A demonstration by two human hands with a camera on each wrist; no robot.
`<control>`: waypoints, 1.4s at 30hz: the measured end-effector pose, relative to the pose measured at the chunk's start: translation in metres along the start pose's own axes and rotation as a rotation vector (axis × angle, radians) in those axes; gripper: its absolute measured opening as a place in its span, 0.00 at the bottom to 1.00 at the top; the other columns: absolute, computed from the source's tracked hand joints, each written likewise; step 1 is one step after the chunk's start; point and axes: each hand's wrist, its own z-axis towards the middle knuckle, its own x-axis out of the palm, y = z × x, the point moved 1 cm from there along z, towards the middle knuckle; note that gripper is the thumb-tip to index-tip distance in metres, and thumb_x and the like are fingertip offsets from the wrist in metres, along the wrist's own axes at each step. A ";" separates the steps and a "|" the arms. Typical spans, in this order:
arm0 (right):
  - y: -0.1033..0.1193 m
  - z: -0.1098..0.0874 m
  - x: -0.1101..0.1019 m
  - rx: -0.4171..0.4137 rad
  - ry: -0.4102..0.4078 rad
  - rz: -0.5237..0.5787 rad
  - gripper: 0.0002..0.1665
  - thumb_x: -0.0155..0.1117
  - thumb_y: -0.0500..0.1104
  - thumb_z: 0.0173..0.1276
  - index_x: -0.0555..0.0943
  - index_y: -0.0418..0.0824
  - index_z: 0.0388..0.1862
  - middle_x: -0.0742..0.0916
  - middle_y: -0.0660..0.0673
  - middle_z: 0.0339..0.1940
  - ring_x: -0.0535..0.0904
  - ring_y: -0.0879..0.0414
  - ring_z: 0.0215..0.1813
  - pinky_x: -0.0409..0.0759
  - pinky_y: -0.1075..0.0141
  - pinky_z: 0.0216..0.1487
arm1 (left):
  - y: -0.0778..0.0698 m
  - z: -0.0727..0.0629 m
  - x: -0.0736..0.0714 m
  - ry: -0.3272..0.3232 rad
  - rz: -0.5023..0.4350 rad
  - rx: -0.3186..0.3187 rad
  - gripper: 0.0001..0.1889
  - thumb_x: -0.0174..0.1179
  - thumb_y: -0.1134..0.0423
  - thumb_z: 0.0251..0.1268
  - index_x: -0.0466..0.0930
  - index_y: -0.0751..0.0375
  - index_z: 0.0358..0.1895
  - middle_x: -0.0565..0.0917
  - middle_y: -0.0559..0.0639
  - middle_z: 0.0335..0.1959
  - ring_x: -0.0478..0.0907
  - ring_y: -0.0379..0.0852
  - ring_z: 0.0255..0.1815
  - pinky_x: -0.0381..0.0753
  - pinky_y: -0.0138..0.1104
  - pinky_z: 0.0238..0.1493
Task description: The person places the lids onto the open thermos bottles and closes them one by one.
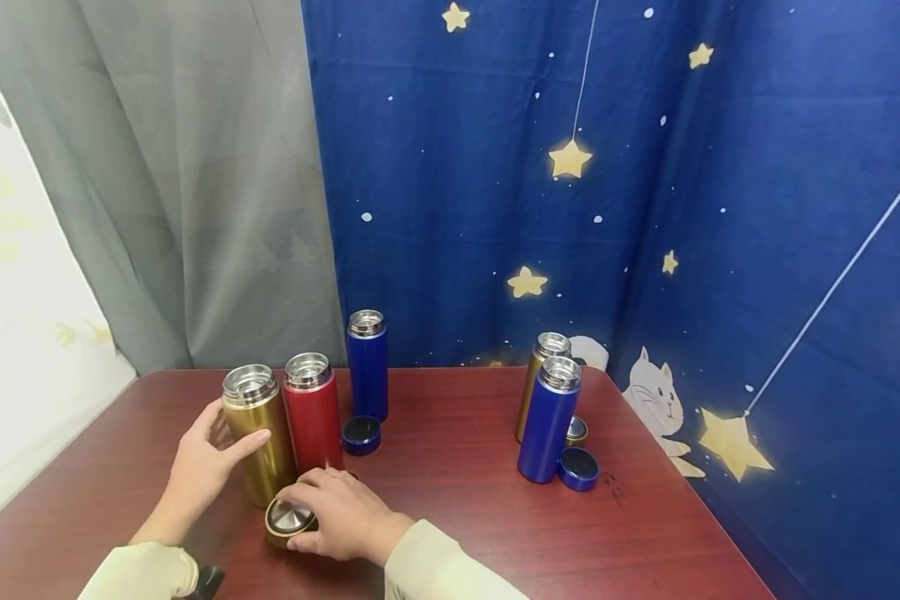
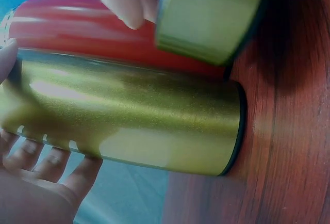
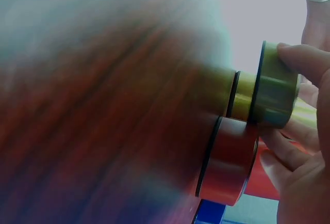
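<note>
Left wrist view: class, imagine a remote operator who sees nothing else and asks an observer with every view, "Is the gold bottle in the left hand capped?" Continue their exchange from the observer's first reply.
Observer: No, the head view shows the gold bottle open at the top.
Operator: Is any other lid close to the gold lid that the right hand pinches?
Observer: Yes, the right wrist view shows a red lid close by.
Operator: And what stands over on the person's right?
Observer: In the head view, an uncapped blue bottle stands in front of a second gold bottle.
</note>
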 end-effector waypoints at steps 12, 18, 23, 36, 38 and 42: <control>-0.017 -0.013 -0.010 -0.082 -0.217 0.064 0.31 0.72 0.59 0.58 0.77 0.56 0.60 0.78 0.57 0.56 0.70 0.68 0.57 0.62 0.80 0.60 | -0.003 -0.007 0.001 -0.006 -0.005 -0.004 0.36 0.68 0.67 0.60 0.62 0.63 0.70 0.74 0.28 0.53 0.71 0.21 0.52 0.71 0.17 0.47; -0.023 -0.015 -0.014 -0.098 -0.345 0.067 0.29 0.73 0.59 0.57 0.79 0.54 0.57 0.79 0.54 0.58 0.72 0.65 0.59 0.63 0.73 0.65 | -0.004 -0.010 0.001 -0.006 0.001 -0.015 0.35 0.67 0.66 0.61 0.62 0.63 0.70 0.74 0.28 0.53 0.70 0.21 0.53 0.71 0.17 0.47; -0.028 -0.015 -0.021 -0.089 -0.441 0.105 0.29 0.73 0.57 0.57 0.79 0.52 0.57 0.79 0.52 0.58 0.72 0.63 0.59 0.64 0.69 0.66 | -0.005 -0.012 0.002 -0.005 -0.006 -0.013 0.35 0.68 0.66 0.61 0.62 0.63 0.70 0.74 0.27 0.52 0.71 0.21 0.52 0.72 0.18 0.47; -0.032 -0.010 -0.039 -0.158 -0.633 0.093 0.30 0.75 0.54 0.55 0.80 0.47 0.56 0.81 0.47 0.56 0.75 0.59 0.55 0.67 0.72 0.62 | -0.006 -0.015 0.003 0.011 -0.008 0.002 0.34 0.66 0.66 0.63 0.62 0.59 0.71 0.74 0.32 0.56 0.70 0.22 0.55 0.71 0.18 0.48; -0.032 -0.010 -0.042 -0.162 -0.648 0.096 0.30 0.75 0.54 0.55 0.80 0.46 0.55 0.81 0.46 0.56 0.75 0.59 0.56 0.67 0.72 0.63 | -0.007 -0.016 0.003 0.008 -0.012 0.002 0.34 0.66 0.66 0.63 0.61 0.59 0.71 0.74 0.31 0.56 0.70 0.22 0.55 0.71 0.18 0.48; -0.031 -0.010 -0.046 -0.177 -0.690 0.098 0.30 0.75 0.53 0.55 0.80 0.44 0.55 0.81 0.43 0.57 0.75 0.57 0.57 0.67 0.71 0.63 | -0.009 -0.020 0.005 -0.008 0.000 -0.007 0.35 0.67 0.66 0.62 0.61 0.60 0.71 0.74 0.29 0.55 0.70 0.22 0.54 0.71 0.18 0.47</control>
